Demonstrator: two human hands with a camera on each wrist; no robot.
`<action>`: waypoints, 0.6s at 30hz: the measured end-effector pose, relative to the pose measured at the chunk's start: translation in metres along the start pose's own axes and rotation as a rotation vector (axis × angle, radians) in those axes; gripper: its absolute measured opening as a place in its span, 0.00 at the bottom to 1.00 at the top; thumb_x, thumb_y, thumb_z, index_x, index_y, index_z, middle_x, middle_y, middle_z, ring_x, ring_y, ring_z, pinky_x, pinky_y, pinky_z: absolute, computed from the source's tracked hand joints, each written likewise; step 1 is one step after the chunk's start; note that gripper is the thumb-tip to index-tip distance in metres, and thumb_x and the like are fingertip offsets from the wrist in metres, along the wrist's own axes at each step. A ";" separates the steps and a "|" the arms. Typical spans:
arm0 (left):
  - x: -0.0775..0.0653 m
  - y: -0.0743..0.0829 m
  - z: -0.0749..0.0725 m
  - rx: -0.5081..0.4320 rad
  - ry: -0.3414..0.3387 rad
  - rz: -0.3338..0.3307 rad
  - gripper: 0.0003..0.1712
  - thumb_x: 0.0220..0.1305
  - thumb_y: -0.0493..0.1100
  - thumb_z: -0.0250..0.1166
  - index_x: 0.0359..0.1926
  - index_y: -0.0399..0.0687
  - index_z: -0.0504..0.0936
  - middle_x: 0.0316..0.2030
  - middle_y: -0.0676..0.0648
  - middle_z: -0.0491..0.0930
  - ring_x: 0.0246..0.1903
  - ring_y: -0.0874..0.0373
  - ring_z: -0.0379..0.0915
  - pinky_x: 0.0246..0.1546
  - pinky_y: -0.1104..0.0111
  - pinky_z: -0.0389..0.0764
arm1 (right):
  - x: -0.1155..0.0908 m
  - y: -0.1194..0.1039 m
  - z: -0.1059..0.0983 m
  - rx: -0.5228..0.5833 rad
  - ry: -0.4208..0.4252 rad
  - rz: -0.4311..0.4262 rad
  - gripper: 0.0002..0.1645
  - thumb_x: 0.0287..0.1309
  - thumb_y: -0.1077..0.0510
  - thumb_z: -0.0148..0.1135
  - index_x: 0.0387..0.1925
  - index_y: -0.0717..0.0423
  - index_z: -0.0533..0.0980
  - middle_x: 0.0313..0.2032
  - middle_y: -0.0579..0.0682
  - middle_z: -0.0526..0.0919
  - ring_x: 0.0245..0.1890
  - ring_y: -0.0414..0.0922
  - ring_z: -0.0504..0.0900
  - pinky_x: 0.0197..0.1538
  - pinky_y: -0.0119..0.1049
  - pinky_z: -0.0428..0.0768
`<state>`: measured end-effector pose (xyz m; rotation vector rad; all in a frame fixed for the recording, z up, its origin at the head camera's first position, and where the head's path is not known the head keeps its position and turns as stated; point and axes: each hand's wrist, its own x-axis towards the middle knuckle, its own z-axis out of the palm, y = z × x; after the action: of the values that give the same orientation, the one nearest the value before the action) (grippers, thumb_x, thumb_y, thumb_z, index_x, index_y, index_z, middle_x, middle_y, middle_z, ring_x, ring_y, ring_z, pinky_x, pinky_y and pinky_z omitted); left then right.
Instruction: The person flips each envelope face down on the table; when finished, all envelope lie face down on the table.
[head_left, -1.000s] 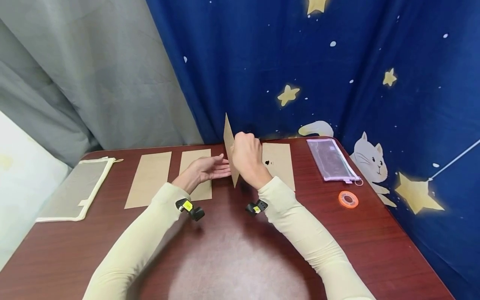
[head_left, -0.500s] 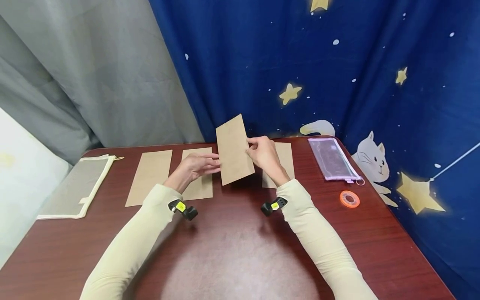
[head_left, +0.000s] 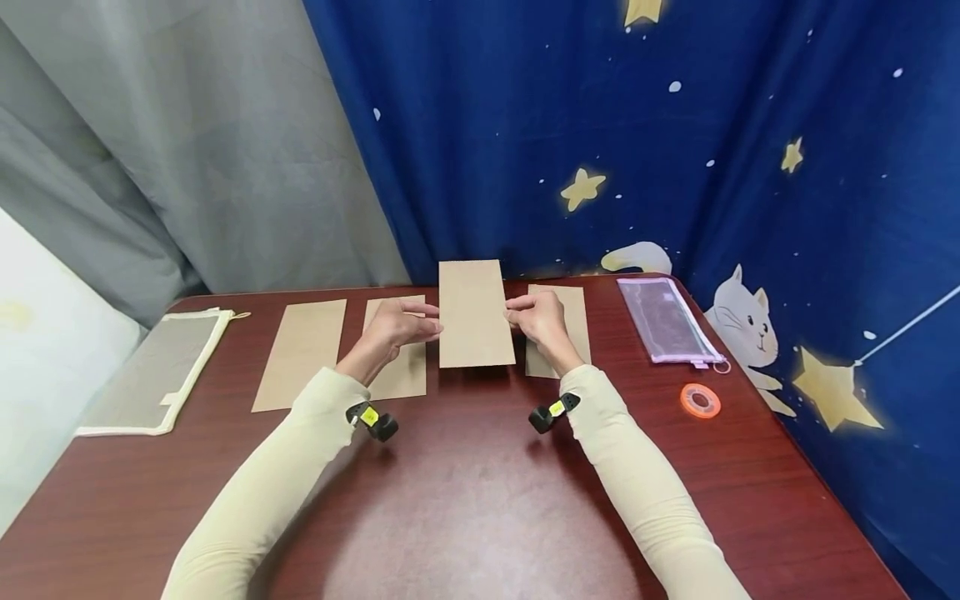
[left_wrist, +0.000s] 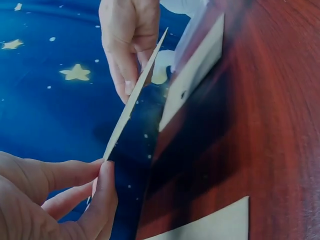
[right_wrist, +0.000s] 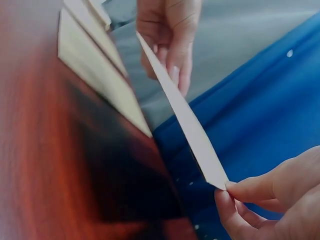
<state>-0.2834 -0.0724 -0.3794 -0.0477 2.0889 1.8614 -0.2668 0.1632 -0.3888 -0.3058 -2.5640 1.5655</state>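
Observation:
A brown kraft paper card is held up over the table's far part, its broad face toward me and its top leaning away. My left hand pinches its left edge between thumb and fingers; that grip shows close up on the left fingertips in the left wrist view. At the opposite edge, my right hand pinches the card with thumb and forefinger, near a corner in the right wrist view. Another brown card lies flat partly behind my left hand, and a similar one partly behind my right hand.
Farther left lie a third flat brown card and a cream-edged mesh zip pouch. To the right are a purple mesh zip pouch and an orange tape roll. Curtains hang behind the table's back edge.
The raised card was nearly edge-on, then swung round to face me and lowered and levelled. My right hand moved right; my left hand went from open beside the card to pinching its edge.

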 end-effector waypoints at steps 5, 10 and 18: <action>0.004 -0.012 0.008 0.058 0.037 0.025 0.22 0.59 0.24 0.68 0.55 0.22 0.78 0.29 0.44 0.85 0.24 0.65 0.84 0.41 0.66 0.89 | 0.003 0.012 0.007 -0.095 0.001 -0.020 0.07 0.56 0.64 0.71 0.37 0.59 0.89 0.31 0.57 0.91 0.35 0.53 0.91 0.29 0.22 0.76; 0.008 -0.022 0.011 0.187 0.090 0.030 0.18 0.55 0.25 0.71 0.49 0.25 0.84 0.35 0.39 0.86 0.24 0.63 0.85 0.39 0.67 0.90 | 0.002 0.019 0.013 -0.177 -0.009 -0.026 0.06 0.55 0.64 0.71 0.35 0.60 0.89 0.27 0.55 0.90 0.32 0.48 0.89 0.32 0.23 0.75; 0.009 -0.033 0.012 0.384 0.117 0.095 0.14 0.53 0.28 0.73 0.43 0.29 0.87 0.38 0.34 0.88 0.26 0.61 0.87 0.36 0.66 0.90 | 0.000 0.027 0.023 -0.264 -0.010 -0.023 0.05 0.55 0.64 0.71 0.34 0.59 0.89 0.33 0.54 0.91 0.41 0.49 0.87 0.48 0.36 0.85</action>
<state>-0.2811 -0.0631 -0.4143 0.0376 2.5336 1.5053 -0.2690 0.1554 -0.4232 -0.2922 -2.7719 1.2230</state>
